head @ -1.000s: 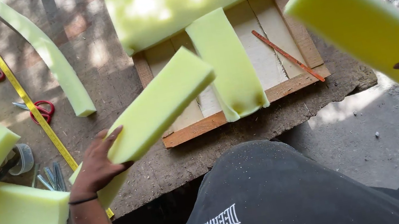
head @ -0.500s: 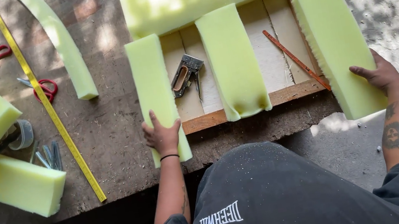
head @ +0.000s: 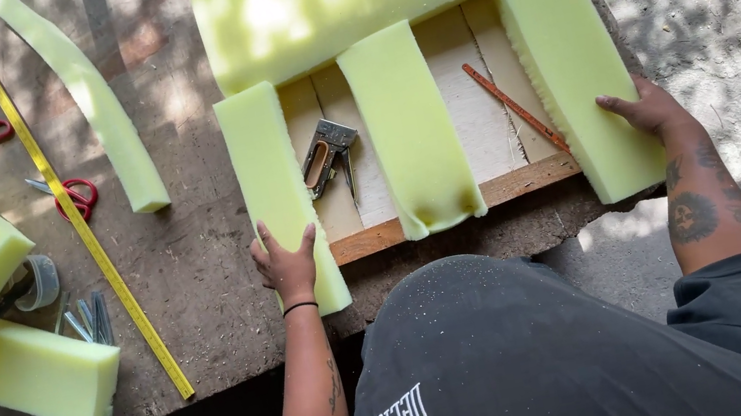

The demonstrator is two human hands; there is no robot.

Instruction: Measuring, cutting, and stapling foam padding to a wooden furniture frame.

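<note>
A person's left hand (head: 287,261) lay flat, fingers spread, on the near end of a long yellow-green foam block (head: 275,184) set along the left edge of a shallow wooden slatted frame (head: 499,187), while the right hand (head: 646,111), open and gripping nothing, pressed against the outer side of a matching foam block (head: 576,70) on the frame's right edge. A third foam strip (head: 407,128) lay down the middle, a metal staple gun (head: 327,153) beside it; a yellow measuring rule (head: 78,219) and red-handled scissors (head: 69,195) rested on the worn workbench (head: 199,269)
</note>
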